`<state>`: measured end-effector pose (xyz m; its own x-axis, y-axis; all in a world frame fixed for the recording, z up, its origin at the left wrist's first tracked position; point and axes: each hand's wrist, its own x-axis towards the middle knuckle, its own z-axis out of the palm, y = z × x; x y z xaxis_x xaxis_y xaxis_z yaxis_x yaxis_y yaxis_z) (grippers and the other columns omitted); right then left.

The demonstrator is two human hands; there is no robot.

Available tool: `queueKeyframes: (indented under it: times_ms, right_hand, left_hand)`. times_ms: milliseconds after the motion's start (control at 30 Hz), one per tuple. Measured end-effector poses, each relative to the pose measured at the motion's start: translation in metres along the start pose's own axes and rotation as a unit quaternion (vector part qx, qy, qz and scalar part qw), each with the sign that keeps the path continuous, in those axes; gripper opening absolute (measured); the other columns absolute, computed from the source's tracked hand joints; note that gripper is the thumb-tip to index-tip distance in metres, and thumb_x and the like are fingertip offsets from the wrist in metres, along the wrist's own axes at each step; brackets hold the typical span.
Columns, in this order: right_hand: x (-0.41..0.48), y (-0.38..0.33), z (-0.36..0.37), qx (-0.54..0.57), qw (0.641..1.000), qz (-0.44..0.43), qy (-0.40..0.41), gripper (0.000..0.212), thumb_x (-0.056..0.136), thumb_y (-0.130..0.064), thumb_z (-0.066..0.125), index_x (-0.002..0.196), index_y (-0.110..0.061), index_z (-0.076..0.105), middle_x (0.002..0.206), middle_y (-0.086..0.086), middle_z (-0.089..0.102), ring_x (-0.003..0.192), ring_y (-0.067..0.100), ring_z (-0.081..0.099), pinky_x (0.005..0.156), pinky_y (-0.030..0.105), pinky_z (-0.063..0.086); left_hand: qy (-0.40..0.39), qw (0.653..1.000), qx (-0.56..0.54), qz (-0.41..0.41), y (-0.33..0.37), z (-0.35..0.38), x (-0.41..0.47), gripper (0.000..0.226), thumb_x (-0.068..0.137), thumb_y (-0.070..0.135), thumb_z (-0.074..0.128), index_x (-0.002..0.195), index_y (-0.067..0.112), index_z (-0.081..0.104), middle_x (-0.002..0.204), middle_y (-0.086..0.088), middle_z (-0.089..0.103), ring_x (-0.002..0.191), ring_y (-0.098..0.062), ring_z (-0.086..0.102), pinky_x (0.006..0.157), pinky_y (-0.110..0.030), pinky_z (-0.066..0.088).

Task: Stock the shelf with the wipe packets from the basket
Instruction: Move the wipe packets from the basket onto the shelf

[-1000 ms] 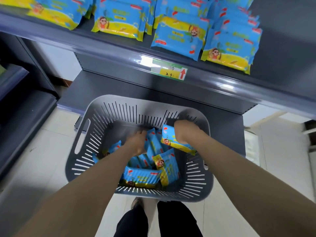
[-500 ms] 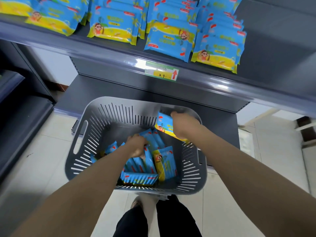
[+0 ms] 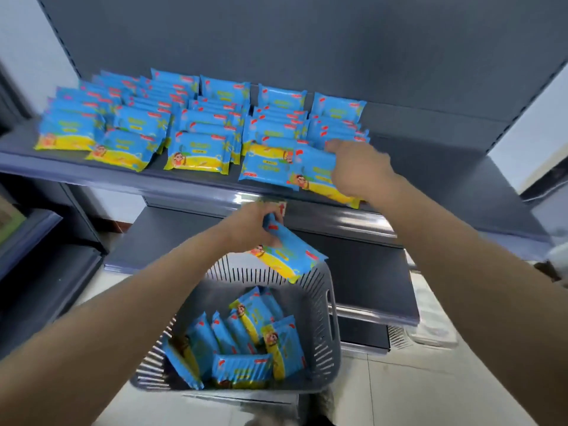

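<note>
A grey slotted basket (image 3: 325, 327) stands on the floor below me with several blue-and-yellow wipe packets (image 3: 242, 345) inside. My left hand (image 3: 252, 226) grips one wipe packet (image 3: 289, 256) in the air above the basket's far rim. My right hand (image 3: 356, 170) is up at the grey shelf (image 3: 123, 179), holding another packet (image 3: 319, 179) at the front of the rightmost row. Rows of the same packets (image 3: 196, 130) cover the shelf's left and middle.
The right part of the shelf (image 3: 445, 186) is bare. A price label (image 3: 276, 206) sits on the shelf's front edge. A lower shelf (image 3: 368, 272) juts out behind the basket. Dark shelving stands at the left, pale floor tiles (image 3: 430, 388) at the right.
Both hands have risen out of the basket, each with a packet. The right hand has reached the shelf; the left is above the basket rim. My view has tilted up.
</note>
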<state>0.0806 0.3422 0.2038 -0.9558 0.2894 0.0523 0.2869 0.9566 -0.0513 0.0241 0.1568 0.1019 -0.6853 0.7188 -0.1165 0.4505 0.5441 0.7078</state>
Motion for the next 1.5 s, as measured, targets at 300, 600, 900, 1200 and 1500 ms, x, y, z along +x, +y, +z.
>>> queueKeyframes:
  times_ms: [300,600,900,1200,1500]
  right_hand:
    - [0.079,0.134,-0.051,-0.029,0.988,0.119,0.092,0.037,0.082,-0.005,0.047,0.113,-0.02,0.058,0.112,0.006,0.061,0.108,0.031,0.053,0.094,0.042,0.029]
    - [0.16,0.235,-0.028,0.051,0.994,0.095,0.023,0.03,0.085,-0.009,0.059,0.114,-0.017,0.062,0.111,0.014,0.063,0.104,0.033,0.057,0.078,0.033,0.046]
    - [0.232,0.255,0.014,0.07,0.995,0.04,-0.054,0.035,0.086,-0.013,0.063,0.121,-0.016,0.061,0.125,0.008,0.06,0.114,0.027,0.056,0.094,0.031,0.045]
    - [0.261,0.255,0.013,0.092,0.995,0.028,-0.002,0.023,0.08,-0.007,0.062,0.099,-0.015,0.071,0.112,0.01,0.068,0.103,0.028,0.063,0.09,0.035,0.052]
    - [0.245,0.27,-0.008,0.112,0.99,0.042,0.072,0.026,0.085,-0.007,0.049,0.096,-0.019,0.069,0.109,0.011,0.066,0.1,0.033,0.06,0.08,0.033,0.049]
  left_hand:
    - [0.072,0.977,-0.188,0.074,0.12,-0.021,0.079,0.034,0.067,0.0,0.08,0.075,0.02,0.054,0.064,0.005,0.059,0.053,-0.001,0.05,0.055,-0.016,0.043]
    - [0.087,0.987,-0.119,0.072,0.18,0.028,0.19,0.031,0.068,0.007,0.08,0.073,0.022,0.053,0.068,0.002,0.053,0.06,-0.012,0.048,0.057,-0.026,0.044]
    - [0.093,0.995,-0.029,0.02,0.18,0.053,0.256,0.031,0.067,0.017,0.081,0.083,0.021,0.055,0.07,0.005,0.052,0.071,-0.017,0.05,0.068,-0.028,0.039]
    - [0.119,0.989,0.084,0.013,0.174,0.042,0.311,0.037,0.068,0.034,0.079,0.099,0.026,0.059,0.067,0.014,0.049,0.083,-0.01,0.046,0.084,-0.031,0.022]
    - [0.165,0.955,0.246,-0.019,0.161,0.036,0.376,0.038,0.073,0.036,0.072,0.106,0.021,0.06,0.108,-0.002,0.056,0.109,-0.023,0.043,0.085,-0.035,0.024]
